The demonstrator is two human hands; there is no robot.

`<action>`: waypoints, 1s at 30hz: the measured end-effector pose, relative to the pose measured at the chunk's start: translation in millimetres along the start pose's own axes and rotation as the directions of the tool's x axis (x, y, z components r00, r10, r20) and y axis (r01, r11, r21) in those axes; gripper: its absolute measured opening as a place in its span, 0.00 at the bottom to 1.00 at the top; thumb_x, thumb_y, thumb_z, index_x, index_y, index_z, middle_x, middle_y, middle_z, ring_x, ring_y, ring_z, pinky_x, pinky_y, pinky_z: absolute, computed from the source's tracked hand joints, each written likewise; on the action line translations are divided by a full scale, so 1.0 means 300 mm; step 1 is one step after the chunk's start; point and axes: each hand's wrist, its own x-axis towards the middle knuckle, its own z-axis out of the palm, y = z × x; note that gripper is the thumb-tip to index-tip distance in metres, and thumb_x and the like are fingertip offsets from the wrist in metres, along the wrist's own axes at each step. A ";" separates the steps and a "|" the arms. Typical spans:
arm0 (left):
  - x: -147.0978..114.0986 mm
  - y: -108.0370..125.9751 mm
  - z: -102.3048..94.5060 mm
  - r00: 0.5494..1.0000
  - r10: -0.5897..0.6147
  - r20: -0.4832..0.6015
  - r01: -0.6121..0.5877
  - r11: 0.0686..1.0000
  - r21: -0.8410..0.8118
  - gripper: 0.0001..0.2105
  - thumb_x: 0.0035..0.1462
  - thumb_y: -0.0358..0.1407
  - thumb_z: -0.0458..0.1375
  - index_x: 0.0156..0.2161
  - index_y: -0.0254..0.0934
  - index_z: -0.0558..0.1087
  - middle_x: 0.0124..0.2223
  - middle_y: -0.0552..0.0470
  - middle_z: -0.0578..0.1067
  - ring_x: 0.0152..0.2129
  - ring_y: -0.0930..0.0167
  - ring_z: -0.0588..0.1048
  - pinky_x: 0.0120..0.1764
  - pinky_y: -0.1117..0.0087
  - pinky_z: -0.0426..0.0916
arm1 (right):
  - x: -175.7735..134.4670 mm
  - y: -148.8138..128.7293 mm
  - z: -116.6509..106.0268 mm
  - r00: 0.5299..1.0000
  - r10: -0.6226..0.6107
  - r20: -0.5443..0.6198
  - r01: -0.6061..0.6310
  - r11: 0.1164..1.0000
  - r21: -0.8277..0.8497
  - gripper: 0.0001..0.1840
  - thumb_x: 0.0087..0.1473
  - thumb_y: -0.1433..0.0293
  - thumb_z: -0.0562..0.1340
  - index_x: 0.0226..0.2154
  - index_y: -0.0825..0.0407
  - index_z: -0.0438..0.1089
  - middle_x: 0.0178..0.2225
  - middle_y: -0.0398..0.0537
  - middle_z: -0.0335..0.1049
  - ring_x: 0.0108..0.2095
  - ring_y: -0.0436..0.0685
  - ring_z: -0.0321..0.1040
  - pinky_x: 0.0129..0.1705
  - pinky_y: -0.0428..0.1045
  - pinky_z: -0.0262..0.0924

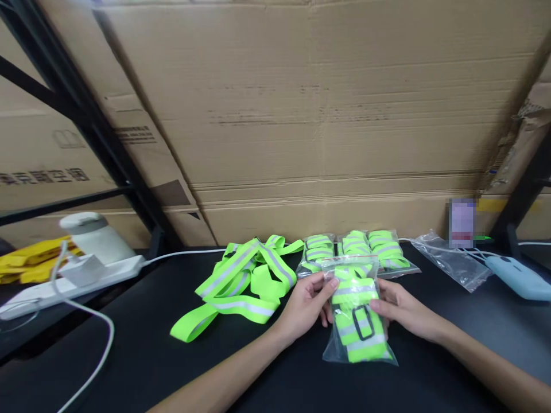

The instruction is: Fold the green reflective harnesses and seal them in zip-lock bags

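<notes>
Between my hands is a clear plastic bag with a folded neon-green reflective strap inside, its black buckle showing through the film. My left hand pinches the bag's left side near the top, thumb in front. On the right edge, my right hand grips it with the thumb over the front and the other fingers behind. Just beyond lie several bagged reflective straps in a row. A loose heap of green reflective strap with silver stripes spreads out left of my left hand.
A flat clear plastic bag and a light-blue power bank lie at the right. On the left are a white power strip with a cable, a white bottle and yellow material. Cardboard stands behind the black table.
</notes>
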 end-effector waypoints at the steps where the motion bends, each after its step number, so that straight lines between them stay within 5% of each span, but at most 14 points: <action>1: 0.001 -0.003 -0.001 1.000 -0.004 -0.026 0.003 1.000 -0.022 0.23 0.60 0.56 0.62 0.41 0.34 0.71 0.24 0.58 0.71 0.14 0.74 0.72 0.16 0.76 0.67 | -0.003 -0.003 0.008 0.999 0.007 0.031 -0.006 1.000 -0.021 0.36 0.54 0.53 0.72 0.60 0.50 0.64 0.42 0.52 0.77 0.35 0.55 0.76 0.22 0.41 0.67; 4: -0.002 -0.002 0.001 0.996 0.000 -0.090 -0.007 0.998 -0.070 0.23 0.60 0.56 0.62 0.40 0.35 0.70 0.23 0.59 0.70 0.14 0.74 0.73 0.17 0.75 0.71 | -0.005 -0.006 0.029 0.999 0.020 0.045 -0.018 0.999 -0.047 0.39 0.52 0.57 0.74 0.61 0.50 0.62 0.41 0.51 0.79 0.35 0.55 0.77 0.22 0.41 0.66; 6: -0.005 0.002 0.006 0.993 0.007 -0.114 -0.018 0.995 -0.099 0.23 0.60 0.56 0.62 0.41 0.35 0.70 0.24 0.59 0.70 0.15 0.74 0.73 0.17 0.75 0.71 | -0.003 -0.003 0.040 0.999 0.013 0.034 -0.012 1.000 -0.009 0.36 0.54 0.59 0.73 0.60 0.50 0.64 0.41 0.50 0.80 0.40 0.57 0.79 0.36 0.47 0.74; 9: -0.010 0.007 0.013 0.994 0.005 -0.113 -0.021 0.991 -0.136 0.24 0.60 0.57 0.61 0.47 0.37 0.69 0.29 0.56 0.74 0.18 0.74 0.73 0.20 0.74 0.72 | -0.003 0.008 0.049 0.999 -0.032 0.008 0.032 0.999 0.006 0.31 0.55 0.58 0.72 0.57 0.50 0.68 0.43 0.51 0.80 0.47 0.62 0.78 0.52 0.57 0.72; 12: -0.023 0.012 0.016 0.996 0.058 -0.063 -0.065 0.991 -0.120 0.28 0.62 0.58 0.58 0.56 0.39 0.67 0.41 0.49 0.77 0.32 0.68 0.78 0.31 0.70 0.77 | -0.014 0.021 0.036 0.989 -0.120 -0.085 0.101 0.975 -0.196 0.30 0.58 0.57 0.70 0.59 0.48 0.68 0.42 0.50 0.80 0.44 0.62 0.79 0.46 0.56 0.74; 14: -0.038 0.019 0.014 0.985 0.175 -0.005 -0.175 0.984 -0.043 0.28 0.64 0.56 0.57 0.60 0.39 0.65 0.52 0.43 0.76 0.44 0.63 0.78 0.44 0.63 0.77 | -0.025 0.025 0.013 0.954 -0.248 -0.167 0.149 0.878 -0.455 0.30 0.59 0.58 0.68 0.61 0.47 0.67 0.39 0.48 0.79 0.35 0.60 0.78 0.37 0.53 0.74; 16: -0.054 0.026 0.010 0.950 0.307 0.056 -0.311 0.944 0.108 0.28 0.64 0.52 0.59 0.63 0.39 0.63 0.59 0.40 0.71 0.54 0.58 0.73 0.56 0.57 0.71 | -0.035 0.024 -0.017 0.902 -0.407 -0.145 0.214 0.712 -0.669 0.28 0.60 0.63 0.67 0.62 0.44 0.67 0.44 0.51 0.79 0.36 0.61 0.76 0.34 0.52 0.71; 18: -0.066 0.032 0.003 0.894 0.429 0.132 -0.448 0.842 0.301 0.31 0.61 0.48 0.64 0.65 0.40 0.62 0.62 0.38 0.68 0.59 0.54 0.69 0.62 0.51 0.64 | -0.040 0.020 -0.044 0.860 -0.506 -0.059 0.295 0.589 -0.752 0.27 0.60 0.69 0.65 0.61 0.41 0.68 0.54 0.51 0.75 0.48 0.65 0.74 0.42 0.55 0.71; 22: -0.074 0.033 -0.006 0.755 0.528 0.389 -0.652 0.541 0.531 0.31 0.61 0.42 0.65 0.66 0.46 0.62 0.64 0.40 0.66 0.60 0.53 0.68 0.62 0.53 0.64 | -0.035 0.021 -0.066 0.841 -0.541 -0.022 0.336 0.554 -0.761 0.30 0.56 0.75 0.64 0.60 0.40 0.68 0.58 0.49 0.72 0.59 0.65 0.67 0.57 0.59 0.65; 25: -0.071 0.027 -0.011 0.740 0.528 0.417 -0.658 0.439 0.611 0.25 0.66 0.40 0.59 0.66 0.49 0.63 0.62 0.43 0.68 0.58 0.57 0.71 0.59 0.56 0.68 | -0.030 0.020 -0.061 0.835 -0.544 -0.086 0.285 0.560 -0.778 0.27 0.56 0.72 0.65 0.57 0.41 0.69 0.57 0.51 0.70 0.58 0.65 0.67 0.52 0.57 0.67; 30: -0.069 0.021 -0.027 0.802 0.541 0.254 -0.561 0.534 0.632 0.22 0.70 0.42 0.55 0.66 0.47 0.63 0.59 0.43 0.71 0.55 0.60 0.75 0.55 0.61 0.73 | -0.037 -0.001 -0.050 0.836 -0.497 -0.234 0.175 0.645 -0.744 0.16 0.64 0.60 0.63 0.52 0.45 0.71 0.31 0.46 0.71 0.29 0.57 0.68 0.30 0.50 0.64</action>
